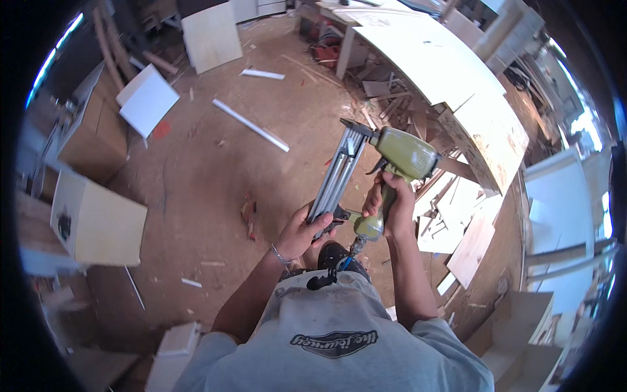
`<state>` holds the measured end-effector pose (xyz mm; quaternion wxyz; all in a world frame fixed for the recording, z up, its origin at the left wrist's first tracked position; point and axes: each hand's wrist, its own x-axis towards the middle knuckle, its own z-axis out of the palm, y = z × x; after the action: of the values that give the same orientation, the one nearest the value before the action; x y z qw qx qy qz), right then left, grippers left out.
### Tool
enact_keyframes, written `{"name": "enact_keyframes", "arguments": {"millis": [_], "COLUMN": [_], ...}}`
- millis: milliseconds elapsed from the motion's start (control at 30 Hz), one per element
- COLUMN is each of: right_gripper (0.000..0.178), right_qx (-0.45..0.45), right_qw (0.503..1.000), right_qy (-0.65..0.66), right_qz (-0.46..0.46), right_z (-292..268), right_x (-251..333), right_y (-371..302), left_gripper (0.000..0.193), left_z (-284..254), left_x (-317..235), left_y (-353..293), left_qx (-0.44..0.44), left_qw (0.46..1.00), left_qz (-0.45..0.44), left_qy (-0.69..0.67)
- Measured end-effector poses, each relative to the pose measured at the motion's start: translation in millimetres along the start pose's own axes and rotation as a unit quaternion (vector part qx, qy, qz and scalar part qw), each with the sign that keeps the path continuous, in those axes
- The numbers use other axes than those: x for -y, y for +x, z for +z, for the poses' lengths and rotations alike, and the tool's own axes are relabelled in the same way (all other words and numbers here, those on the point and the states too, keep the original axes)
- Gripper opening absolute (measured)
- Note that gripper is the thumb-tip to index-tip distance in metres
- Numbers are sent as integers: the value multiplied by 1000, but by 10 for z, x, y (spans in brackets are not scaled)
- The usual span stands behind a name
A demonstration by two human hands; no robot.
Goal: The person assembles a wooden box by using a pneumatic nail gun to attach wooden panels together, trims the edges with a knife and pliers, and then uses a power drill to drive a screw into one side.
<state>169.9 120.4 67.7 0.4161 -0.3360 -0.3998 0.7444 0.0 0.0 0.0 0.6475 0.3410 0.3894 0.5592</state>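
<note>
A brown floor [176, 228] spreads across the middle, littered with offcuts. Along the upper right runs a long desk [424, 62] with a bright, pale top; wood scraps [392, 91] lie heaped beneath its near side. The person's grey shirt [333, 313] fills the bottom centre, a dark printed patch across it. At the left stands a cream box [111, 225], and toward the top a pale board [212, 38] stands upright.

The green nail gun [406, 153] is held up in front of the body, above the floor and left of the desk, its silver magazine [336, 173] slanting down toward the person. The right hand [400, 206] has its fingers wrapped round the grip, below the black trigger [377, 166]. The left hand [298, 235] has its fingers closed round the magazine's lower end. A white strip [251, 125] lies on the floor beyond. A thin blue hose [347, 262] meets the grip's base, and a bracelet [279, 255] circles the left wrist.
</note>
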Motion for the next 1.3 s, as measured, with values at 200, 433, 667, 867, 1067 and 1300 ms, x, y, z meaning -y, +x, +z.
{"name": "enact_keyframes", "arguments": {"millis": [200,433,667,867,1067,1300], "right_gripper": [25,23,23,24,23,20], "right_qx": [-57,-29,2,54,63,51], "right_qw": [994,972,958,964,966,967], "right_qy": [88,206,211,168,121,104], "right_qz": [44,109,195,198,220,228], "right_z": [-179,-368,-538,-524,-316,247], "right_x": [151,114,288,427,551,516], "right_y": [1501,3364,4905,5987,7106,8578], "left_gripper": [30,31,19,24,25,28], "left_z": [-352,-1141,-1419,-1806,-2454,-3812], "left_x": [-588,-957,-2338,-2845,-3258,-3669], "left_y": [1321,3046,5056,6184,7067,8051], "left_qx": [-16,-98,-64,93,158,170], "left_qw": [998,972,686,575,553,572], "left_qz": [-56,0,266,282,242,312], "left_qy": [12,211,675,763,781,739]}}
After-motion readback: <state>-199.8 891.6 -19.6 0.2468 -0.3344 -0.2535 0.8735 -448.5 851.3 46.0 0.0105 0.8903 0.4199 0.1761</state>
